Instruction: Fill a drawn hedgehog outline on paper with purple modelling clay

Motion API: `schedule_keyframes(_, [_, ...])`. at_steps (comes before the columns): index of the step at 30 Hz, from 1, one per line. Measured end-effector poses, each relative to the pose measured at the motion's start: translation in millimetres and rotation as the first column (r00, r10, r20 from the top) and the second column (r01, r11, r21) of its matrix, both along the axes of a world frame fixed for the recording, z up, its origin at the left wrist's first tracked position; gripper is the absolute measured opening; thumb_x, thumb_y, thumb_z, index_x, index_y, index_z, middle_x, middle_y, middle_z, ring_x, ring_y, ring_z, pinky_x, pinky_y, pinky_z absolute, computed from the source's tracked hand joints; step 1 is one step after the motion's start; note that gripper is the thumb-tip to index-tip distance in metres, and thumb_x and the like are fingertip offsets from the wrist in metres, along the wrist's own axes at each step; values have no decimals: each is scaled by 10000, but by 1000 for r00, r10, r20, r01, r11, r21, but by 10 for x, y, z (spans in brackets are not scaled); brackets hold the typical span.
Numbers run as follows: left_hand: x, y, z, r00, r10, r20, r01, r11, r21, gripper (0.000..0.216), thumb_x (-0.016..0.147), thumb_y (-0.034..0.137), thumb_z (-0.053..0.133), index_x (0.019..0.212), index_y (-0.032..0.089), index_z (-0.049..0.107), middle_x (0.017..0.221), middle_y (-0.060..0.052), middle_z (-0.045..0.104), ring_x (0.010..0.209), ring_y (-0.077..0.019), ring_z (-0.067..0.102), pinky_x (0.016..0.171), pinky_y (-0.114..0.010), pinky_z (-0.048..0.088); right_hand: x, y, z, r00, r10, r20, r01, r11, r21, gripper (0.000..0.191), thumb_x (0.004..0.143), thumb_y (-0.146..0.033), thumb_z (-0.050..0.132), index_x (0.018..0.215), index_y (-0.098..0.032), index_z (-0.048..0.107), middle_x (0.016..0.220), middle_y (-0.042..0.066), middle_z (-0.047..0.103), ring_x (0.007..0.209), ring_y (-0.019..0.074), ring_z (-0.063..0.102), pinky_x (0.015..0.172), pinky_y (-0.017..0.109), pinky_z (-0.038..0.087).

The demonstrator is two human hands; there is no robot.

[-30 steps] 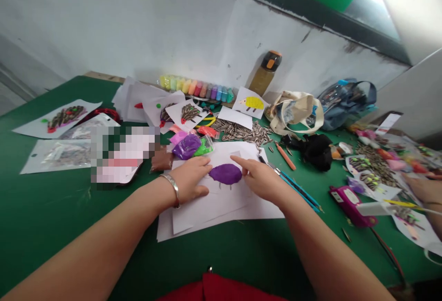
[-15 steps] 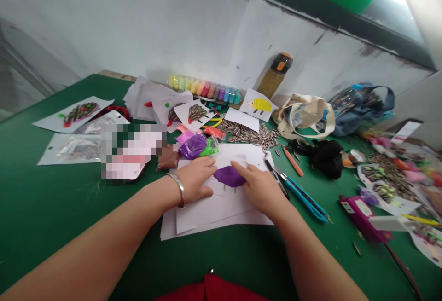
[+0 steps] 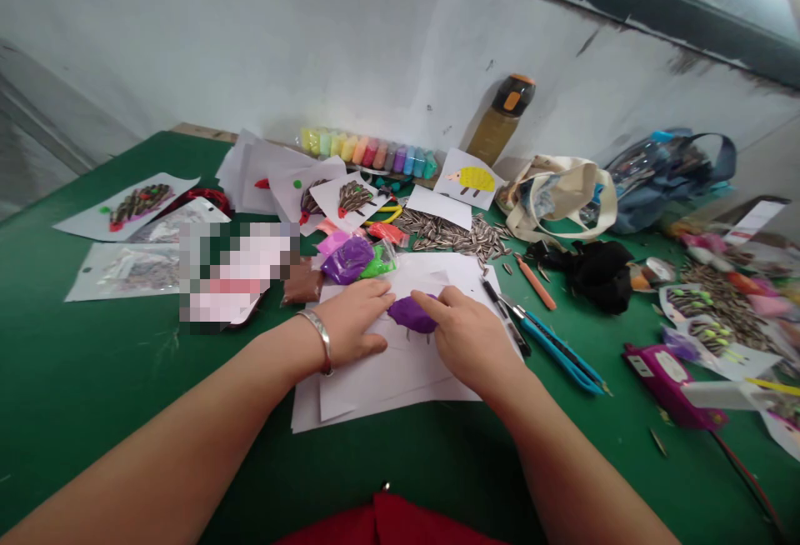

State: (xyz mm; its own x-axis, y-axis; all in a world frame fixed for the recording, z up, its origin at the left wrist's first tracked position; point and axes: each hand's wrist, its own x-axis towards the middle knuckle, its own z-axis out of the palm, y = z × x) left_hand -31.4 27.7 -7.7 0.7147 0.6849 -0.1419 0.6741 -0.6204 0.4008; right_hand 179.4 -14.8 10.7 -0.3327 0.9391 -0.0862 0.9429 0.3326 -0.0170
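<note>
A flat, leaf-shaped patch of purple modelling clay (image 3: 409,313) lies on the top sheet of white paper (image 3: 381,391), with short drawn lines below it. My left hand (image 3: 350,324) rests flat on the sheet, fingers stretched and thumb apart, fingertips by the clay's left edge. From the other side my right hand (image 3: 472,335) presses its outstretched index finger on the upper right of the clay; its other fingers are bent and partly hidden. Neither hand holds anything. Behind my left fingers sit a bag of purple clay (image 3: 347,260) and a bag of green clay (image 3: 378,262).
To the right lie a black pen (image 3: 506,316), a blue utility knife (image 3: 556,349) and an orange clay tool (image 3: 536,282). Sunflower seeds (image 3: 456,232) are heaped behind the paper. A bottle (image 3: 500,120) stands by the wall; a magenta device (image 3: 675,387) is at right.
My right index finger has shifted slightly left over the clay, and the right hand now covers the clay's right tip. My left hand stays in place. The camera view has tilted a little.
</note>
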Motion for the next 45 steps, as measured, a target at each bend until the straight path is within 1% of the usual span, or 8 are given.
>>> schedule_keyframes(3, [9, 2, 25, 1000, -10, -9, 10, 1000, 2, 605, 760, 308, 644, 1311, 130, 472, 1415, -164, 432, 1333, -318, 363, 1114, -436, 288, -113, -17, 3, 999, 36, -23, -35, 998, 44, 497, 865, -116, 415, 1295, -339, 527, 1002, 58, 554, 883, 201, 528, 742, 310, 308])
schedule_keyframes(7, [22, -3, 45, 1000, -18, 18, 18, 1000, 6, 544, 754, 306, 651, 1255, 143, 515, 1372, -153, 469, 1308, -321, 385, 1099, -443, 310, -178, -20, -30, 998, 66, -23, -66, 997, 34, 395, 886, -152, 432, 1214, -310, 586, 951, 59, 540, 860, 205, 505, 748, 324, 290])
schedule_keyframes(15, [25, -13, 50, 1000, -8, -6, 8, 1000, 16, 579, 756, 311, 651, 1282, 131, 489, 1382, -157, 464, 1314, -307, 383, 1104, -421, 301, -148, 1, -58, 995, 52, -84, -52, 999, 9, 462, 872, -131, 441, 1269, -347, 533, 1009, 42, 554, 867, 197, 500, 718, 322, 259])
schedule_keyframes(21, [20, -12, 32, 1000, 6, -18, -6, 1000, -1, 644, 757, 302, 641, 1332, 105, 429, 1438, -176, 418, 1357, -305, 335, 1127, -423, 261, -233, 6, -48, 995, 92, -50, -90, 995, 33, 367, 913, -187, 427, 1223, -313, 577, 937, 47, 546, 833, 199, 494, 719, 338, 252])
schedule_keyframes(26, [42, -14, 69, 1000, -7, -12, 7, 1000, 8, 615, 742, 284, 652, 1301, 116, 460, 1400, -168, 460, 1334, -294, 373, 1119, -408, 281, -225, -16, -75, 993, 94, -73, -91, 995, 46, 355, 915, -180, 424, 1199, -317, 587, 979, 46, 553, 871, 198, 498, 743, 342, 253])
schedule_keyframes(31, [43, -11, 63, 1000, -5, 8, 5, 1000, 6, 602, 741, 294, 644, 1294, 130, 469, 1394, -162, 464, 1326, -309, 377, 1110, -432, 294, -239, -42, -86, 989, 143, -35, -142, 989, 45, 417, 910, -180, 426, 1296, -309, 518, 983, 56, 552, 858, 205, 491, 750, 355, 250])
schedule_keyframes(39, [60, -21, 108, 999, -5, -53, 5, 1000, 0, 589, 757, 301, 671, 1275, 80, 500, 1377, -180, 457, 1320, -301, 374, 1116, -382, 284, -185, -78, -68, 983, 181, -5, -181, 982, 48, 420, 897, -151, 436, 1281, -293, 535, 1013, 65, 567, 926, 220, 481, 765, 358, 245])
schedule_keyframes(45, [46, -16, 79, 1000, -18, -14, 19, 999, 41, 520, 746, 306, 669, 1217, 127, 540, 1319, -157, 502, 1275, -298, 426, 1085, -390, 331, -164, -143, -52, 978, 206, -15, -205, 975, 82, 429, 900, -146, 426, 1289, -298, 524, 1004, 75, 567, 905, 218, 469, 759, 355, 244])
